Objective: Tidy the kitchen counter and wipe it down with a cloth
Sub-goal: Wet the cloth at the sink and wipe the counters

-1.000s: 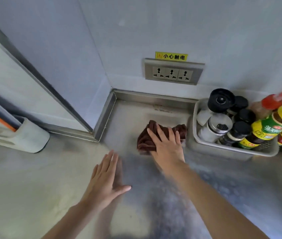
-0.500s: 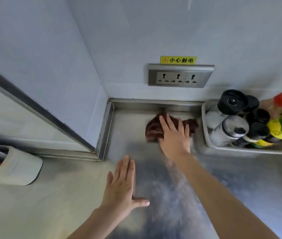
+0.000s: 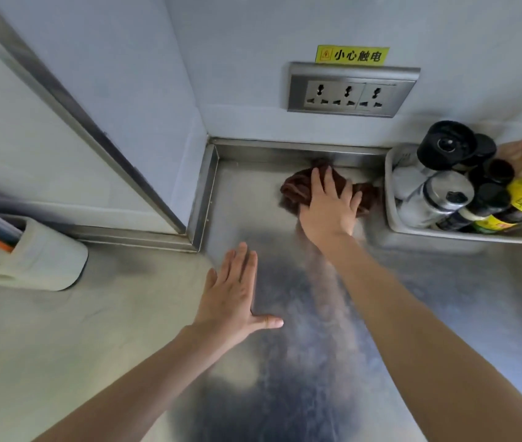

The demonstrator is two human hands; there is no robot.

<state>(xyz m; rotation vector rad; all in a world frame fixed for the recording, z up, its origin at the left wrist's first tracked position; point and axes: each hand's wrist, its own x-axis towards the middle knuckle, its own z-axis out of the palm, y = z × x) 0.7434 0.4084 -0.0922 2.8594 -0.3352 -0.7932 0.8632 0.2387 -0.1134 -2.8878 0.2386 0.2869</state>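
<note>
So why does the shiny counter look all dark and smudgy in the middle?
Head view: the steel counter acts like a mirror, so the dark patch between the left hand and the right hand looks like a blurry reflection, streaked by the brushed metal; the right forearm shows a faint reflection too; the wide lens bends the wall edges; the cloth and bottles look slightly soft.

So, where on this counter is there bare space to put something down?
Bare steel lies between the metal corner edge and the brown cloth under the right hand, and in front, between the left hand and the right forearm. The right side is crowded: the white tray is packed with bottles.
</note>
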